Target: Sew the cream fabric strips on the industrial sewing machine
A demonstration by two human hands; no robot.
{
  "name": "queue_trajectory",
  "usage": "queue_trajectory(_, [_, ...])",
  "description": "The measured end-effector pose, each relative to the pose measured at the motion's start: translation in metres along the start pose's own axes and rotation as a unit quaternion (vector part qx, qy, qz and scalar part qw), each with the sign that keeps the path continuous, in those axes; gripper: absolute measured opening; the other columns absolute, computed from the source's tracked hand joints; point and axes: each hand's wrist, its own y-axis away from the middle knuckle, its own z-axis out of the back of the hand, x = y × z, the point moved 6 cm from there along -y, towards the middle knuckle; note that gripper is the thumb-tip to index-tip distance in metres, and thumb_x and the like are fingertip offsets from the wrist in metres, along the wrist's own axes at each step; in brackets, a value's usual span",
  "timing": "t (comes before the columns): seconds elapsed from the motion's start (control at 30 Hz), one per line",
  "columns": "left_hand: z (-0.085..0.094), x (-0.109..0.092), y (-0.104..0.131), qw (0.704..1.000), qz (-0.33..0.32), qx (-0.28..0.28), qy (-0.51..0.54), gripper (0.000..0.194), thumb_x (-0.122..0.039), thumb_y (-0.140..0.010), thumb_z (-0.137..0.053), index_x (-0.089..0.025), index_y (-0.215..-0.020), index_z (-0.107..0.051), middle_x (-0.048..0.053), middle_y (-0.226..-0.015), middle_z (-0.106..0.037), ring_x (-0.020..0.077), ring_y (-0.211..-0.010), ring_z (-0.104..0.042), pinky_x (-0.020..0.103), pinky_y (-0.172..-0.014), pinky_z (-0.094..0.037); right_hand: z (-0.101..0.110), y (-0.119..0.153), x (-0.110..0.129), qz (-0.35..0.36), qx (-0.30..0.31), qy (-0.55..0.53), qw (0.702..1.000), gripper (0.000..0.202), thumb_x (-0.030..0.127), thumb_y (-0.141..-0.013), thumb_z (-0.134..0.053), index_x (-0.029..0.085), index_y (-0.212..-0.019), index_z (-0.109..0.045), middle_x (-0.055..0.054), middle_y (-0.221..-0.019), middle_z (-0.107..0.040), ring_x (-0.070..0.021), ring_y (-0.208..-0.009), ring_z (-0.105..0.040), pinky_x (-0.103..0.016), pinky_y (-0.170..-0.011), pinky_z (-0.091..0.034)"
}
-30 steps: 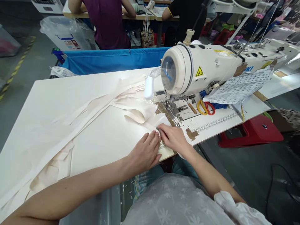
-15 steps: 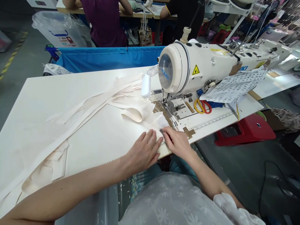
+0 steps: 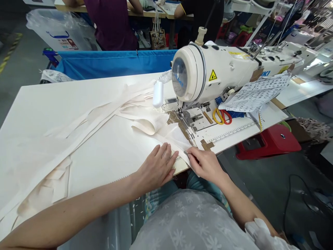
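Beside the needle end of the white sewing machine (image 3: 215, 71), cream fabric (image 3: 147, 125) lies on the white table (image 3: 41, 107), one piece curling up, with long strips (image 3: 104, 116) trailing off to the machine's left. On the wearer's side of the machine, at the table edge, the left hand (image 3: 157, 165) rests palm down by the fabric, fingers straight and almost together, gripping nothing. Nearer the machine's needle end, the right hand (image 3: 205, 165) pinches a small grey tool (image 3: 186, 153) between thumb and forefinger, over the fabric's edge; its exact kind is too small to tell.

Under the machine's arm sit scissors (image 3: 222, 119) with one yellow and one red handle, just beside a wooden-handled tool (image 3: 207, 117). A white cylinder (image 3: 158, 94) stands left of the machine's head, and a printed sheet (image 3: 256, 92) hangs at its front. Right of the machine, below the table, is a red stool (image 3: 282, 140). Behind the machine, blue cloth (image 3: 114, 64) borders the table; beyond it are two people, one in purple (image 3: 111, 24), one in black (image 3: 208, 21).
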Motion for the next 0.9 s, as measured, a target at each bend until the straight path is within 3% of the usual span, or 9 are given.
queue_trajectory(0.1, [0.001,-0.001,-0.002,1.0,0.0,-0.014,0.021,0.046,-0.029,-0.098,-0.043,-0.003,-0.134,-0.053,0.023,-0.131,-0.057,0.0368,-0.126,-0.052,0.049,-0.102,-0.042,0.003,0.006,-0.004,-0.034,-0.051,-0.056,0.997,0.022,0.027,-0.098,-0.038,0.02,-0.101,-0.059,0.001,-0.064,-0.066,-0.0147,-0.052,-0.057,-0.024,-0.055,-0.033])
queue_trajectory(0.2, [0.0,-0.004,-0.004,0.999,-0.019,-0.03,0.041,0.043,-0.025,-0.099,-0.04,0.0,-0.13,-0.056,0.02,-0.132,-0.058,0.0318,-0.126,-0.051,0.045,-0.106,-0.04,-0.001,0.001,0.002,-0.015,-0.066,-0.047,0.997,0.023,0.025,-0.099,-0.037,0.019,-0.102,-0.059,-0.001,-0.072,-0.07,-0.0156,-0.058,-0.062,-0.025,-0.057,-0.034])
queue_trajectory(0.6, [0.002,-0.01,-0.005,0.998,-0.036,-0.052,0.028,0.043,-0.029,-0.098,-0.043,-0.007,-0.132,-0.056,0.02,-0.127,-0.061,0.0345,-0.121,-0.055,0.048,-0.103,-0.04,-0.01,-0.01,0.004,0.01,-0.026,0.017,0.999,0.022,0.021,-0.098,-0.039,0.019,-0.101,-0.06,-0.003,-0.082,-0.074,-0.0166,-0.068,-0.066,-0.025,-0.059,-0.032])
queue_trajectory(0.8, [0.001,-0.01,-0.006,0.998,-0.028,-0.041,0.024,0.043,-0.03,-0.099,-0.044,-0.007,-0.133,-0.056,0.02,-0.127,-0.06,0.0354,-0.12,-0.055,0.049,-0.1,-0.043,-0.003,0.007,0.0,0.01,0.042,0.06,0.997,0.02,0.019,-0.095,-0.041,0.019,-0.096,-0.061,-0.002,-0.073,-0.072,-0.0157,-0.061,-0.062,-0.027,-0.056,-0.025])
queue_trajectory(0.9, [0.003,-0.008,-0.008,0.999,-0.025,-0.025,0.034,0.044,-0.03,-0.099,-0.043,-0.007,-0.134,-0.055,0.02,-0.127,-0.06,0.0354,-0.121,-0.054,0.051,-0.1,-0.043,0.001,0.015,-0.003,-0.007,0.046,0.065,0.997,0.021,0.02,-0.097,-0.041,0.02,-0.095,-0.061,-0.002,-0.074,-0.072,-0.0156,-0.063,-0.063,-0.027,-0.056,-0.025])
